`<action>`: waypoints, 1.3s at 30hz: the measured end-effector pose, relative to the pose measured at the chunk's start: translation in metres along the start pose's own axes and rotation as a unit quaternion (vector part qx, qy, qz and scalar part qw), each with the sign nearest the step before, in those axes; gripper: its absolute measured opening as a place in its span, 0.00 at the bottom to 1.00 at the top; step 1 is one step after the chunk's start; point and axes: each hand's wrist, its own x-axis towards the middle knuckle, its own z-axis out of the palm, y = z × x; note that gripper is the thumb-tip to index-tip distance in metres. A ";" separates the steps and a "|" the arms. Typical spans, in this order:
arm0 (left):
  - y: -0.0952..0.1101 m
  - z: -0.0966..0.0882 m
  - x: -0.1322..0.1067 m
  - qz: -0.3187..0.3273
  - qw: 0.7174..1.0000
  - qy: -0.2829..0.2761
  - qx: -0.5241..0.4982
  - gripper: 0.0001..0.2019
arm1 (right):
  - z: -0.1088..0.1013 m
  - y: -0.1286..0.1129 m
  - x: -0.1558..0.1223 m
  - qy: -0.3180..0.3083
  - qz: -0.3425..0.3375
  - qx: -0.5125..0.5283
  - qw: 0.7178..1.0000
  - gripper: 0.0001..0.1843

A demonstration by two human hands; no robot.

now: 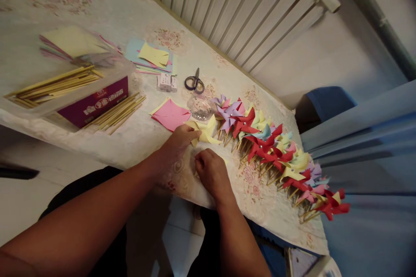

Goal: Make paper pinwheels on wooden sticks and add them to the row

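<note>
Yellow pinwheel [208, 132] in left hand [180, 140]; right hand [212, 173] curled, hold unclear; box [94, 103] contains sticks [60, 85].

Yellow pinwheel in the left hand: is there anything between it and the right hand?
Nothing visible does. The left hand pinches the yellow pinwheel by one side, and just a narrow strip of floral tablecloth shows between it and the curled right hand.
</note>
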 end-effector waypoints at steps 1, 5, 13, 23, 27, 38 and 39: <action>0.002 0.001 -0.002 0.001 1.000 -0.010 0.006 0.11 | -0.007 -0.001 -0.001 0.027 -0.007 0.041 0.999 0.09; 0.002 0.007 -0.008 -0.001 0.999 -0.037 0.007 0.11 | -0.019 0.001 0.001 0.174 -0.012 0.122 0.977 0.09; -0.011 0.012 -0.006 -0.025 0.999 -0.023 0.011 0.12 | -0.001 0.020 0.014 0.269 0.013 0.119 0.956 0.11; -0.013 0.010 -0.003 -0.006 0.998 -0.057 0.001 0.10 | 0.008 0.024 0.020 0.279 0.022 0.106 0.954 0.11; -0.014 0.009 -0.003 -0.006 0.998 -0.059 0.005 0.10 | 0.009 0.024 0.020 0.280 0.030 0.126 0.951 0.10; -0.018 0.008 -0.002 -0.002 0.998 -0.067 0.007 0.11 | 0.010 0.024 0.023 0.290 0.045 0.167 0.941 0.09; -0.017 0.008 -0.003 -0.003 0.998 -0.068 0.009 0.11 | 0.010 0.024 0.023 0.291 0.045 0.171 0.940 0.09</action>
